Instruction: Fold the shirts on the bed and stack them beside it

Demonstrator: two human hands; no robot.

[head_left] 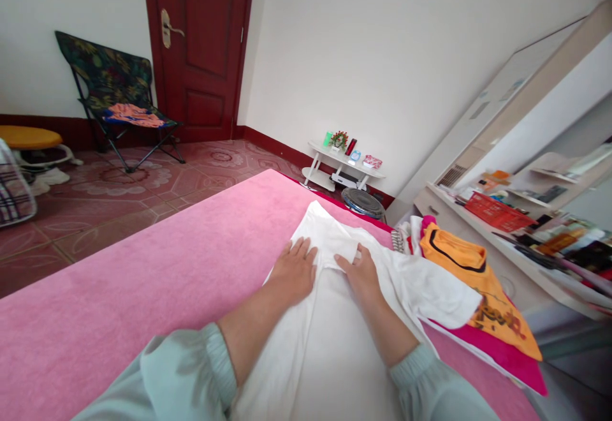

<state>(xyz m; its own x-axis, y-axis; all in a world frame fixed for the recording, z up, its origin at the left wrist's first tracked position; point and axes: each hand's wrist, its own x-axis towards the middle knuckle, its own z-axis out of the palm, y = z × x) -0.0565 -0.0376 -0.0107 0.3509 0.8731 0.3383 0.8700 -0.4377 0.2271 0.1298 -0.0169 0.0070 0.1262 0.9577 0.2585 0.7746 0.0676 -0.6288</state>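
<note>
A white shirt (pixel 344 332) lies spread over the pink bed cover (pixel 191 255), with one sleeve reaching out to the right. My left hand (pixel 295 271) rests flat on its upper left part, fingers stretched out and slightly apart. On the other side of the folded-over strip of cloth, my right hand (pixel 361 274) pinches the fabric between thumb and fingers. The lower end of the shirt runs out of view beneath my forearms.
Right of the shirt lies a pile with an orange shirt (pixel 454 249) and magenta cloth (pixel 478 344). Beyond stands a dresser with a red basket (pixel 497 210). A low white stand (pixel 344 159), folding chair (pixel 115 89) and dark red door (pixel 205 44) are farther back.
</note>
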